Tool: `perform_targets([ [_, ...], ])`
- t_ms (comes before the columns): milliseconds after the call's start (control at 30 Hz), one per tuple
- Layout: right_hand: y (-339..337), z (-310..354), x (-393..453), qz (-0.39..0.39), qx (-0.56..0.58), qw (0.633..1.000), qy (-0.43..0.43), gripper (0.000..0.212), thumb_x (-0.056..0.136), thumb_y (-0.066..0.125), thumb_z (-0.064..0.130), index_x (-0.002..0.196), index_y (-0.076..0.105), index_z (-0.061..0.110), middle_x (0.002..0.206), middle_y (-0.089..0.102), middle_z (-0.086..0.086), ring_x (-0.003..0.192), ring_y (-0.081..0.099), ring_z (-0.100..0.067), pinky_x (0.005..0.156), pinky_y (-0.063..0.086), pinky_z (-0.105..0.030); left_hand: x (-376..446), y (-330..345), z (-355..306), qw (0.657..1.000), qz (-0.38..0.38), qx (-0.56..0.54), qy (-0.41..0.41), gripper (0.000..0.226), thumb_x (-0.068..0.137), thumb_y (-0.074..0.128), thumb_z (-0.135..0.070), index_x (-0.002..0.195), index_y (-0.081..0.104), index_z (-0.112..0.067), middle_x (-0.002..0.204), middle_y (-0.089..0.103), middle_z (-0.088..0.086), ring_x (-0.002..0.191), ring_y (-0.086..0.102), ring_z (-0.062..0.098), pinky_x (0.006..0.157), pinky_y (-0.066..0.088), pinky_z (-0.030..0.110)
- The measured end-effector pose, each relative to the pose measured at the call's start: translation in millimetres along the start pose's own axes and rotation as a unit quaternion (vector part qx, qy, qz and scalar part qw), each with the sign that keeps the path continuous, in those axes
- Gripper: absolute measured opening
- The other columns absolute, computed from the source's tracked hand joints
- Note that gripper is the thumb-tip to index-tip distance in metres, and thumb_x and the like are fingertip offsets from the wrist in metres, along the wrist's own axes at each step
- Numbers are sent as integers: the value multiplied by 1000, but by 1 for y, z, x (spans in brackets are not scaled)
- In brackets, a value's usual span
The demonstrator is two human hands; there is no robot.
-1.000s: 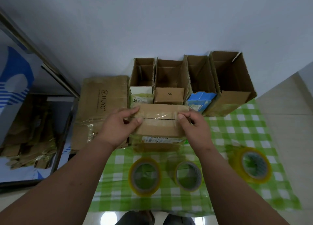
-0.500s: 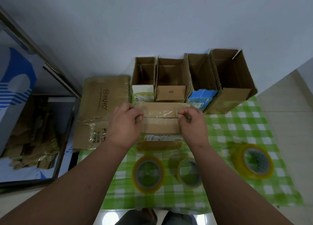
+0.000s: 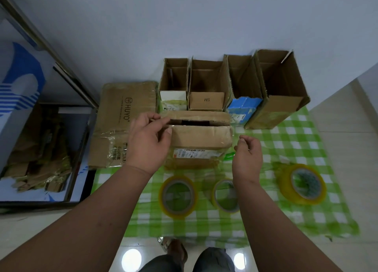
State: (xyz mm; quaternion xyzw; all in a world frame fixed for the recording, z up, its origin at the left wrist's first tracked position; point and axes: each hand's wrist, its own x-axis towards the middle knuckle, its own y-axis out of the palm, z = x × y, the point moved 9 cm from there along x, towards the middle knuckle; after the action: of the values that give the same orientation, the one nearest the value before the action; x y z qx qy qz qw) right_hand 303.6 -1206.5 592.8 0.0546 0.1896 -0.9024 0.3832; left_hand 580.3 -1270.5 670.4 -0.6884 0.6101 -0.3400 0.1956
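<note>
**Taped box gripped at its left end; right hand off the box**

The green-checked cloth (image 3: 296, 140) lies on the tiled floor against the wall and bears most of the items noted here. A pile of cardboard scraps (image 3: 38, 148) sits well to its left, behind a metal frame.

A flattened HUYO carton (image 3: 126, 108) lies at the cloth's left edge, just beside the work. Its near right corner is hidden by the left hand.

A row of four open cartons (image 3: 282, 108) stands along the wall, directly behind the work. The second from the left holds a small box marked SM (image 3: 206, 101). The third holds a blue box (image 3: 243, 108).

The taped cardboard box (image 3: 200, 136) sits at the middle of the cloth, just in front of that row. A dark gap shows between its two top flaps. A shipping label (image 3: 196, 154) is on its near face.

The left hand (image 3: 149, 142) grips the box's left end, with the thumb on the near flap and the fingers curled at the far flap's edge. This hand covers that end of the box.

The right hand (image 3: 248, 151) is clear of the box, just beside its right end. Its fingers are curled and the thumb and forefinger are close together. Whether they pinch anything cannot be told.

Three rolls of clear tape lie nearer the person:
- The left roll (image 3: 178, 196) lies flat between the two forearms.
- The middle roll (image 3: 226, 196) is partly covered by the right wrist.
- The right roll (image 3: 302, 183) lies well apart, toward the cloth's right edge.
</note>
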Motion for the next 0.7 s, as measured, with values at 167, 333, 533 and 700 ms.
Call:
perform_targets([
  [167,-11,-12,-12,-22,-25,999,9,15,94,52,17,81,54,25,77,56,9,71,54,-12,60,41,-20,-11,-13,21,989,-46,-70,-118,33,97,59,-24,130,63,-23,122,46,1,115,49,19,101,37,28],
  [333,6,-1,-36,97,-96,985,-101,23,87,61,16,67,51,25,62,52,9,58,49,-2,54,38,-20,-51,-23,65,952,-102,-107,-268,30,100,50,-19,128,61,-22,127,49,1,100,56,10,98,41,28],
  [533,68,-6,-100,356,-272,850,-276,25,82,55,42,88,65,20,85,60,0,77,57,-19,68,48,-33,-108,-6,107,920,-66,-92,-374,26,99,51,-21,123,62,-26,128,56,7,93,59,20,83,47,33],
  [700,104,-59,-147,504,-480,609,-380,65,80,48,71,125,60,25,127,57,-3,121,47,-26,114,24,-42,-147,1,127,901,-47,-79,-425,32,98,46,-13,123,62,-27,129,54,4,71,57,15,57,39,27],
])
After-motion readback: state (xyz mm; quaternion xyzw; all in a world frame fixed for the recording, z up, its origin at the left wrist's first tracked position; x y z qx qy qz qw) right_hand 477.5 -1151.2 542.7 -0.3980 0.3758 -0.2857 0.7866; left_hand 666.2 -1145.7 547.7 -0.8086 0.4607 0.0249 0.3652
